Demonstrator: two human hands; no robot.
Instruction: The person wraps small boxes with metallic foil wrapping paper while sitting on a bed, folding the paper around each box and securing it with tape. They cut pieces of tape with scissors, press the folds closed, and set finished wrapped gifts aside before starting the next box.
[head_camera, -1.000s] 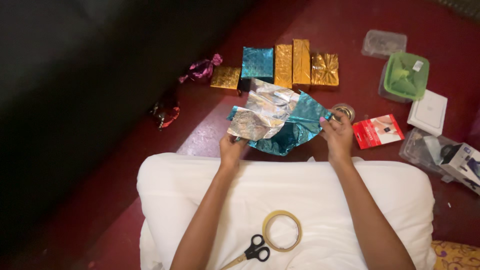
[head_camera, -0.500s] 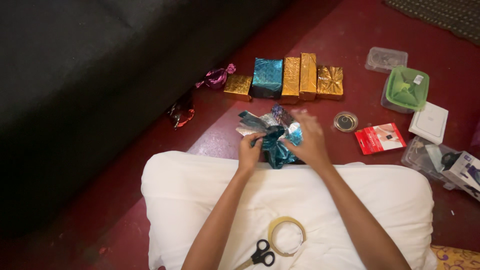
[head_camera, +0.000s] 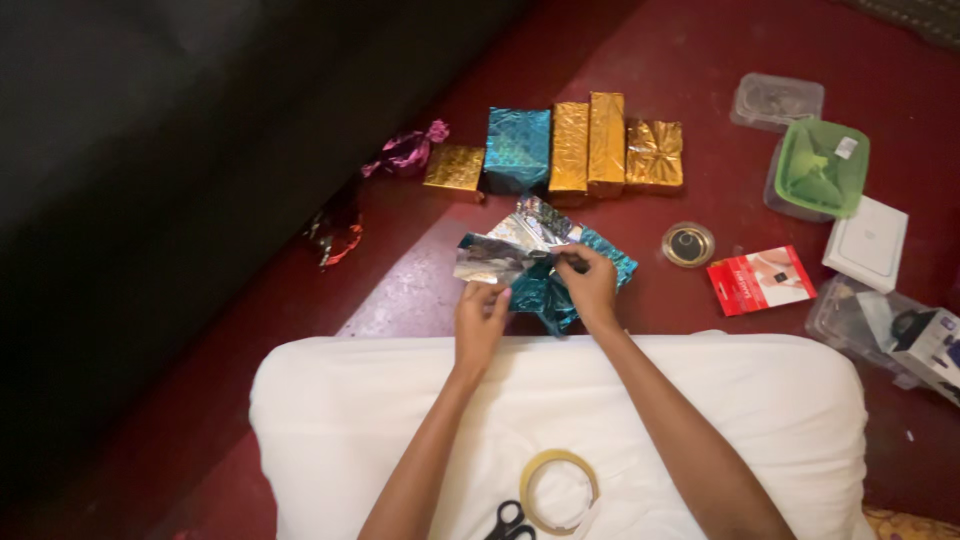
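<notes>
— What do you have in your hands?

— A crumpled sheet of shiny teal and silver wrapping foil (head_camera: 545, 262). My left hand (head_camera: 480, 318) pinches its silver edge between thumb and fingers, and the fingers of my right hand (head_camera: 592, 285) are closed on the teal part near the middle. So both hands are grasping the same sheet. It is held low over the dark red floor (head_camera: 700, 60), just beyond the far edge of the white pillow (head_camera: 780, 420) that lies across my lap.

— And around the foil?

— Beyond it, away from me, stands a row of wrapped boxes: one small gold box (head_camera: 454, 168), one teal box (head_camera: 518, 148), two tall gold boxes (head_camera: 588, 143) side by side, and one more gold box (head_camera: 655, 155). Left of this row lies a purple foil piece (head_camera: 405, 152), and closer to me from that, a dark red foil piece (head_camera: 335, 232).

— To the right of the foil?

— Near it a small round tin (head_camera: 688, 244), then a red flat packet (head_camera: 762, 280). Farther to the right are a green-lidded plastic container (head_camera: 818, 170), a clear plastic container (head_camera: 777, 100) and a white flat box (head_camera: 866, 243).

— And on the pillow?

— Closer to me than the foil, between my forearms, a roll of yellowish tape (head_camera: 558, 490) and, just beside it, black-handled scissors (head_camera: 512, 522), partly cut off by the frame edge.
</notes>
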